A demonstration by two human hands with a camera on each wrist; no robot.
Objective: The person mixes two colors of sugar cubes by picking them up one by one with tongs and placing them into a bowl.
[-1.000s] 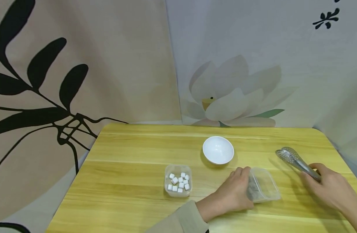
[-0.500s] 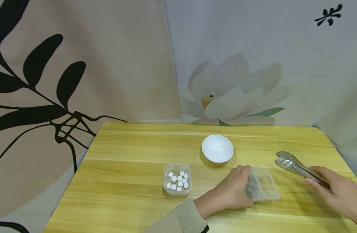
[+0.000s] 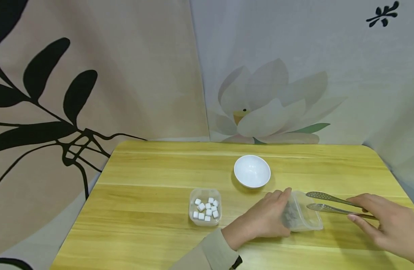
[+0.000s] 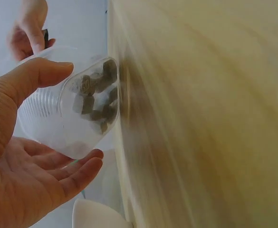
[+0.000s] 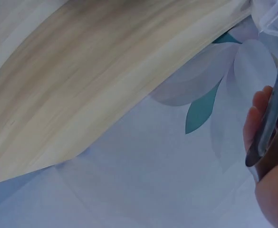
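Note:
My left hand (image 3: 266,217) grips a clear plastic container (image 3: 309,221) lying tilted on the table, its mouth facing right. Through the wall in the left wrist view, several dark grey cubes (image 4: 85,102) show at the bottom, with my thumb (image 4: 48,73) on one side and the fingers on the other. My right hand (image 3: 389,225) holds metal tongs (image 3: 328,197) by the handle end. The tongs' arms are spread apart, their perforated tips at the container's mouth; whether they are inside is hard to tell. In the right wrist view, the tongs (image 5: 269,121) lie along the fingers.
A second clear container (image 3: 205,193) stands upright to the left, holding several white cubes (image 3: 208,212). Behind my left hand sits a white bowl (image 3: 252,171). The wooden table (image 3: 143,210) ends at a printed cloth backdrop (image 3: 153,75).
My right hand has opened the tongs' arms and brought their tips down and left to the tilted container's mouth. My left hand stays on the container, nearly still.

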